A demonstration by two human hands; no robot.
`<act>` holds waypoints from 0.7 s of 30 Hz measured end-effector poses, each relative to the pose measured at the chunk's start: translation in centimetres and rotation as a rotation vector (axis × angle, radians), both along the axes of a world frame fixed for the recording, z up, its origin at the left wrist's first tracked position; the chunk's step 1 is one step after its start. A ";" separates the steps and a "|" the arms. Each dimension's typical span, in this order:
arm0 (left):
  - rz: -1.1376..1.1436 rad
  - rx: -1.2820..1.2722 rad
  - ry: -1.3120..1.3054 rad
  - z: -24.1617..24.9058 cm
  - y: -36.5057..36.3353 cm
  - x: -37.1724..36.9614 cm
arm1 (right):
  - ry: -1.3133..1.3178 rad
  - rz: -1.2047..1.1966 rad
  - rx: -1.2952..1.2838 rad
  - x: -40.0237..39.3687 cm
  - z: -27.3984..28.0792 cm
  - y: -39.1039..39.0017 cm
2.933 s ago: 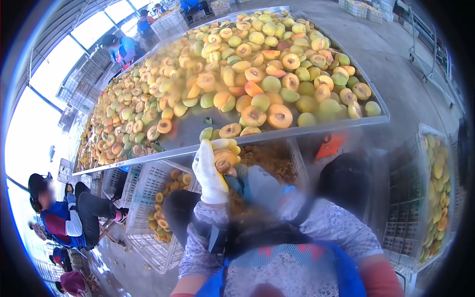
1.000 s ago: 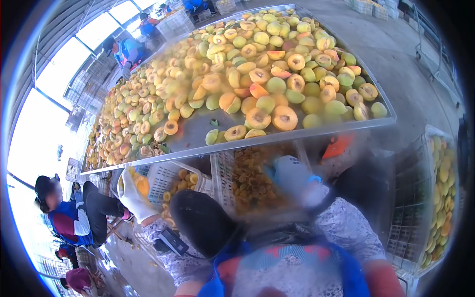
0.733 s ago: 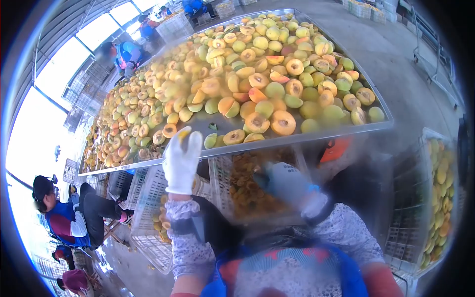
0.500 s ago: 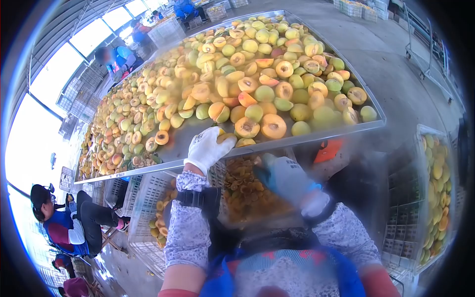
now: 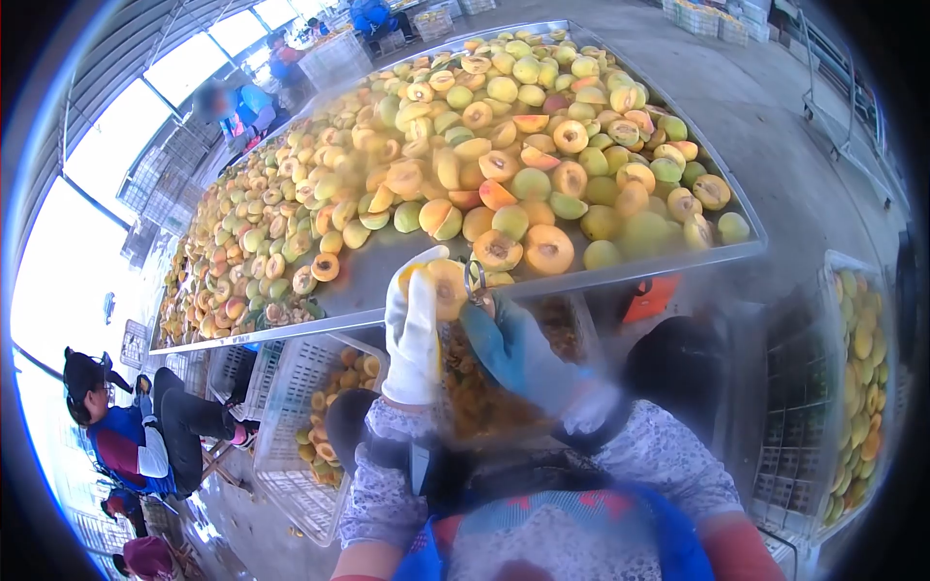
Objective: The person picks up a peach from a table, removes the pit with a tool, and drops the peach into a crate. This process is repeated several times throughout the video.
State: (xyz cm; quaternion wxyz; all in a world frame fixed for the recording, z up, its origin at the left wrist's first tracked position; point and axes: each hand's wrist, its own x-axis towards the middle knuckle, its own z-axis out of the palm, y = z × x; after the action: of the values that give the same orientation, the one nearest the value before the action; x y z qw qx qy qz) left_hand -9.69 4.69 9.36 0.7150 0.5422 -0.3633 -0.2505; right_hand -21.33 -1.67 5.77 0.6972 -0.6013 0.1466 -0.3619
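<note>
In its white glove, my left hand (image 5: pixel 414 334) grips a peach half (image 5: pixel 447 290) over the table's near edge, cut face toward me. My right hand (image 5: pixel 528 353), in a blue-and-white glove, is closed on a small pitting tool with a looped metal end (image 5: pixel 474 278). The loop is right beside the fruit's right side; whether it touches is hard to tell. Beyond both hands, halved peaches (image 5: pixel 548 250) are heaped on a metal-rimmed table (image 5: pixel 373 276). Below my hands a crate holds brownish scraps (image 5: pixel 484 392), partly hidden by my right arm.
A white crate of peach halves (image 5: pixel 291 416) stands below left, another crate (image 5: pixel 833 387) at right. An orange object (image 5: pixel 649 298) lies under the table's edge. A seated person (image 5: pixel 131 436) is at left, another person (image 5: pixel 247 111) across the table. A metal cart (image 5: pixel 823 97) stands far right.
My left hand has lifted the peach half off the table edge and drawn it toward me, turning it upright. My right hand has moved up and left, bringing the looped tool to the fruit.
</note>
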 end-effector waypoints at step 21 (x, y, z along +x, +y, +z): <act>-0.041 -0.112 0.329 -1.5 2.3 2.4 | 0.335 -0.168 -0.626 0.9 -1.1 0.8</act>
State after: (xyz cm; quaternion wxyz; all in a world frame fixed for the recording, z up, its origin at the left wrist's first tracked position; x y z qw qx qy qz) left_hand -7.26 6.98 7.81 0.7887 0.4457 -0.2657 -0.3297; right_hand -20.40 -0.84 4.71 0.4133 -0.8225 0.1898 -0.3416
